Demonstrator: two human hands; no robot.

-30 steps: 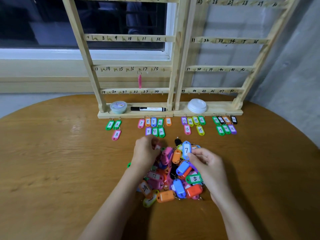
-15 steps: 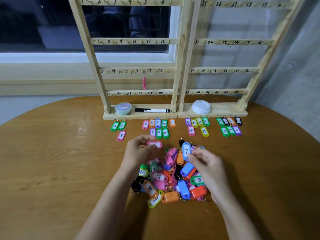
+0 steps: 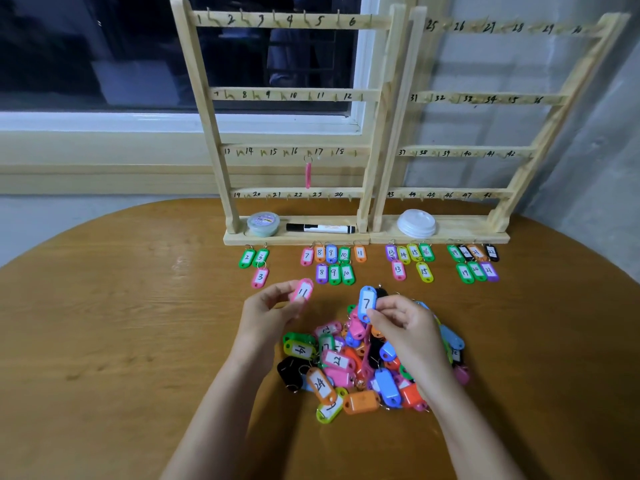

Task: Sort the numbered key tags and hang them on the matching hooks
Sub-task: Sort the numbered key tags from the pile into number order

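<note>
A: What does the left hand hold?
B: A pink key tag marked 11, pinched betw. thumb and fingers, lifted above the round wooden table, left of the pile.
A: And the right hand?
B: It grips a blue key tag marked 7 by the lower end, number facing up, just over the pile of mixed key tags.
A: Where are the sorted ones?
B: In rows on the table, in front of the rack base. Green 2 and 3 at the left, then the 7 to 11 group, then 13 to 16, then approx. 19 to 22 at the right; those last nrs. are hard to read.
A: Anything on the hooks?
B: One pink tag hangs at hook 17 of the left wooden rack. The right rack stands beside it, touching.
A: Other things?
B: On the base lie a small round tub, a black marker and white lids.
</note>
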